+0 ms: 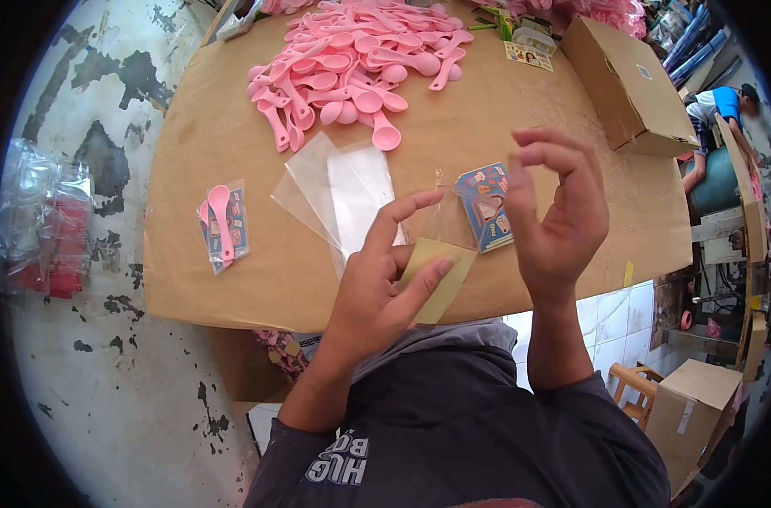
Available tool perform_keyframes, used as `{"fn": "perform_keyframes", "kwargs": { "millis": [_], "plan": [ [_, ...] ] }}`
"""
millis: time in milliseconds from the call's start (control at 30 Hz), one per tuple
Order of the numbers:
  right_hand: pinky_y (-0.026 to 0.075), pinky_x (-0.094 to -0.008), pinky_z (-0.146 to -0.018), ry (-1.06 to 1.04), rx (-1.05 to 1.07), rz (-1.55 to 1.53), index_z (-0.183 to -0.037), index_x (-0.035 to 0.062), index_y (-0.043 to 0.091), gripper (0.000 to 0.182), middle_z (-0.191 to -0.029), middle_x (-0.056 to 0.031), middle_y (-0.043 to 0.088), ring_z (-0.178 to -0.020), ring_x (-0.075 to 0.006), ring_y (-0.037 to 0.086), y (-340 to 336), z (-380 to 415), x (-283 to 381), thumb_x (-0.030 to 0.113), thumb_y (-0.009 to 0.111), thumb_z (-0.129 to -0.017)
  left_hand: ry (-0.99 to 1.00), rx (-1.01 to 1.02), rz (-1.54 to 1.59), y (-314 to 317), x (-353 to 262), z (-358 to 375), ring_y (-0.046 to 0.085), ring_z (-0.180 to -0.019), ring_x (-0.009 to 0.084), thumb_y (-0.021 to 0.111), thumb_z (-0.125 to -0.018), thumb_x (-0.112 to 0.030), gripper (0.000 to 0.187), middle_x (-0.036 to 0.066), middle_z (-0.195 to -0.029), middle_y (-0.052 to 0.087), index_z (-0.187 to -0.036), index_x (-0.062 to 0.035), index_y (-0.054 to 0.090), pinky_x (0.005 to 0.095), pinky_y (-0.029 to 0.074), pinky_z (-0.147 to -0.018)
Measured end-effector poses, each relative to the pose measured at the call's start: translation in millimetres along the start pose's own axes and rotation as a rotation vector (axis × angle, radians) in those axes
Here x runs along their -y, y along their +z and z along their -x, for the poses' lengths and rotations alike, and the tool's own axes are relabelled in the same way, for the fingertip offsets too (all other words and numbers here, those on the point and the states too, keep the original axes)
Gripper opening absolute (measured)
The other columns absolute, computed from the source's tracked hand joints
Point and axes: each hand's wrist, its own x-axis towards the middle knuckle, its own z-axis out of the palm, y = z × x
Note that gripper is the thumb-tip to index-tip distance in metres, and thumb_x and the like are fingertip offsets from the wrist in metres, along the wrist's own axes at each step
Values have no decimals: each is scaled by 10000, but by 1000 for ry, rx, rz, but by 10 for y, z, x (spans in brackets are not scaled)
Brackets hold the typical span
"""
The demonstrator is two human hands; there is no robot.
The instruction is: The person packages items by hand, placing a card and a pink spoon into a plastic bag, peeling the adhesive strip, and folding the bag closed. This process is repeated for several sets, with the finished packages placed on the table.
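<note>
My left hand (368, 279) is closed on a pale yellow card (440, 279), thumb on top and index finger stretched out. Thin clear plastic shows around the card's far end. My right hand (563, 207) is raised, thumb and index fingertips close together in a pinch; anything between them is too small to make out. Beside it lies a stack of blue printed cards (485, 212). Clear plastic bags (360, 186) lie beyond my left hand. Farther left, a pink measuring spoon (220, 222) rests with a blue card in a clear bag.
A large heap of pink spoons (352, 59) covers the far middle of the table (191, 296). A cardboard box (618, 85) stands at the far right. Bagged goods (47, 220) sit to the left. Another person (724, 106) is off to the right.
</note>
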Motion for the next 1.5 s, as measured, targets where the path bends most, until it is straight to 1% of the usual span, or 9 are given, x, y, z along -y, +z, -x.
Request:
{"fn": "perform_keyframes", "kwargs": {
  "millis": [100, 467, 767, 867, 967, 1167, 1200, 1333, 1500],
  "plan": [
    [521, -375, -855, -104, 127, 103, -998, 37, 715, 231, -1124, -121, 687, -996, -280, 647, -16, 43, 75, -1, 757, -774, -5, 5, 36, -19, -2, -13, 549, -564, 33, 657, -978, -84, 636, 57, -723, 704, -1535, -80, 351, 231, 362, -528],
    [502, -397, -825, -258, 160, 190, -976, 60, 738, 261, -1155, -77, 700, -994, -292, 623, 117, 128, 23, 0, 799, -730, 227, -33, -125, -47, 224, -95, 273, -585, 79, 682, -941, -72, 605, 16, -601, 390, -1503, -85, 458, 247, 244, -558],
    [458, -367, -762, -303, 213, 205, -946, 49, 713, 232, -1076, -56, 706, -923, -243, 637, 62, 82, -32, -1, 784, -731, 125, 3, -127, -33, 105, -37, 344, -597, 80, 676, -941, -59, 603, 89, -686, 571, -1502, -71, 457, 233, 316, -585],
    [478, -366, -808, -226, 252, 199, -935, 43, 692, 200, -1060, -68, 691, -923, -262, 639, 49, 100, 22, 16, 771, -753, 176, 91, -192, -48, 105, -34, 546, -586, 13, 628, -988, -12, 625, 41, -772, 698, -1550, -43, 356, 179, 346, -515],
    [498, -369, -883, 16, 218, 22, -943, 25, 659, 167, -1057, -113, 677, -966, -254, 643, 41, 140, 15, 15, 742, -799, 79, 104, -185, -77, 79, -12, 549, -587, 21, 633, -996, -38, 631, 49, -797, 708, -1555, -44, 340, 178, 355, -506],
    [524, -419, -959, 475, -188, -727, -1067, -15, 567, 106, -1040, -169, 655, -966, -254, 676, -74, -13, 27, -21, 542, -964, -19, -17, 208, 6, 50, 10, 710, -867, 113, 626, -1021, -117, 454, 177, -1098, 745, -1419, -12, 434, 205, 566, -611],
    [541, -393, -883, 524, -270, -733, -1065, -14, 557, 108, -957, -136, 638, -835, -210, 650, -54, -66, 108, -37, 500, -977, -19, -17, 209, -16, 80, 4, 710, -867, 113, 626, -1021, -117, 454, 177, -1098, 745, -1419, -12, 434, 205, 566, -611],
    [533, -344, -780, 395, -102, -987, -1057, -19, 556, 136, -893, -107, 620, -726, -144, 574, -217, 120, -185, -53, 451, -978, 98, -66, 197, -71, 155, -56, 711, -1062, 201, 613, -1028, -120, 295, 242, -1251, 682, -1268, 26, 520, 249, 616, -720],
    [441, -222, -680, 660, 176, -802, -1104, 12, 578, 171, -882, -73, 604, -730, -78, 517, -181, 205, 28, 40, 485, -964, 305, -158, 186, -69, 206, -107, 702, -1066, 188, 629, -1018, -105, 224, 229, -1233, 686, -1185, 36, 582, 301, 622, -776]
  ]
}}
